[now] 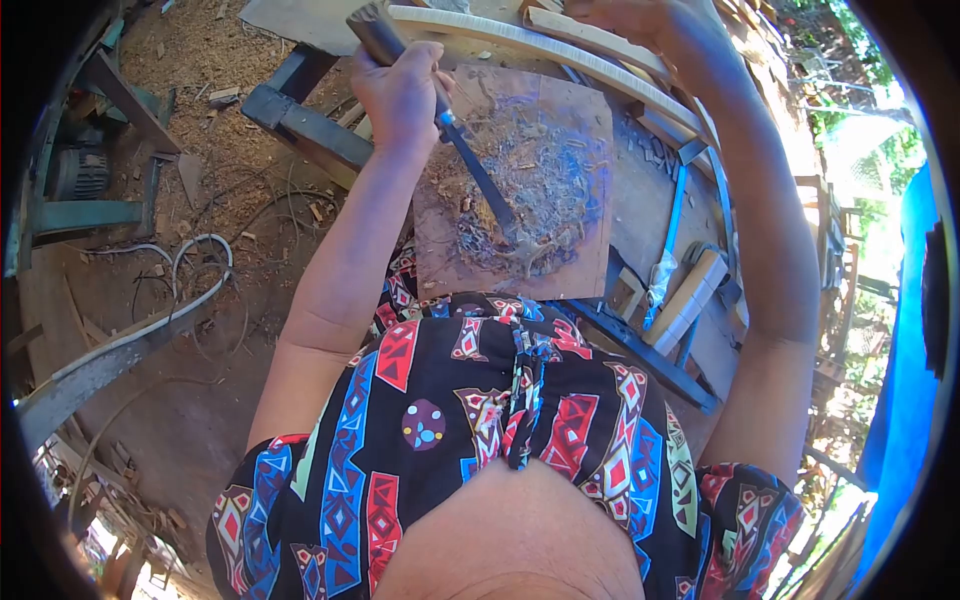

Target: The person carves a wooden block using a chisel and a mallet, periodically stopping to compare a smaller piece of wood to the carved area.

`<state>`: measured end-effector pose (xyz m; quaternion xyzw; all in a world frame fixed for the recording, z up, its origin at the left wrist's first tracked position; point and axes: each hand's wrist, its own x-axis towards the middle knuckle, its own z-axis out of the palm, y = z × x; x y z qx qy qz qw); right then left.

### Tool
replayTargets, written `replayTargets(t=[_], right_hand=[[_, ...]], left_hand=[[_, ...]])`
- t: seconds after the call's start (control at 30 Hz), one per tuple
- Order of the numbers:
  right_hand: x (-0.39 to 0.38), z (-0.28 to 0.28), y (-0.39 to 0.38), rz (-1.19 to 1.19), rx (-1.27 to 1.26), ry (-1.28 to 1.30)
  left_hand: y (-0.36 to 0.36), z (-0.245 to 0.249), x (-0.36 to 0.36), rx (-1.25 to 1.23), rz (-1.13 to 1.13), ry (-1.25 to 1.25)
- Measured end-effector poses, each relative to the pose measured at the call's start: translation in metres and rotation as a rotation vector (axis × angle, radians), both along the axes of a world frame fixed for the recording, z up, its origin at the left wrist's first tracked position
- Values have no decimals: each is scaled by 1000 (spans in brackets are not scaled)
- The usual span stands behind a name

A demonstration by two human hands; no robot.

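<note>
Shavings (540, 190) lie curled over the middle of a wooden board (570, 120) that sits flat on the bench (640, 190), right in front of the person in the patterned dress (450, 420). The left hand (400, 95) has its grip wrapped tight around a chisel (480, 178), fingers closed just below the wooden handle, which sticks up past the knuckles. The tool slants down and away from the hand, its blade tip set in the roughened, chipped patch towards the board's near edge. The right hand (645, 25) is at the far side of the bench, on the curved wooden strips (560, 50) that run beyond the board (its fingers are cut off by the top of the view, so I cannot tell whether that grip is closed or loose). To the right of the board, a pale wooden block (690, 295) lies on the bench beside some blue metal bars (675, 210). Down on the dirt floor to the left sit an electric motor (80, 170) and a looped hose (200, 255), with wood chips scattered about.
</note>
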<state>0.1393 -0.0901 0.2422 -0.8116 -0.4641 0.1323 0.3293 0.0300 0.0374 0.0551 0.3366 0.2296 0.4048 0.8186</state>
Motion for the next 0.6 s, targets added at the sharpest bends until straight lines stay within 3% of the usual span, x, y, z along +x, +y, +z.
replayTargets(t=[0.13, 0.37, 0.6], right_hand=[[-1, -2, -3, -60, 54, 67], [-3, 0, -5, -126, 12, 128], [-7, 2, 13, -82, 32, 15]], left_hand=[[-6, -9, 10, 168, -14, -22], [-22, -10, 13, 133, 35, 15], [-28, 6, 7, 281, -52, -63]])
